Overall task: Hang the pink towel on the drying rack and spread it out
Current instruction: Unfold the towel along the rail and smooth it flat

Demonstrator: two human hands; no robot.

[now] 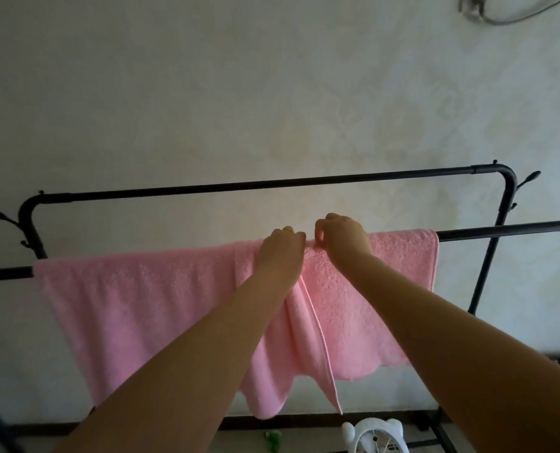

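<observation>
**Towel on rail, spreading stage**

Wall [206, 93] fills the background, pale and patterned. Drying rack [272, 183] stands in front of it: black tube frame, far rail higher, near rail lower.

Pink towel [134, 289] is already draped over the near rail, covering most of its length. Left and right portions hang fairly flat. Middle is bunched: a fold with a hemmed edge hangs down below the hands, lower edge uneven.

Left hand [281, 253] sits on the rail at the bunch, fingers curled over the top of the towel, apparently gripping it. Right hand [344, 240] is just beside it, fingers pinching the towel's top edge at the rail.

Step, as I read it: hanging done, spreading in progress. Next move likely needs the hands drawn apart along the rail to pull the centre fold flat, then the hem evened out.

Small white fan-like object [373, 434] on the floor below, plus something green [273, 441], too small to identify.
</observation>
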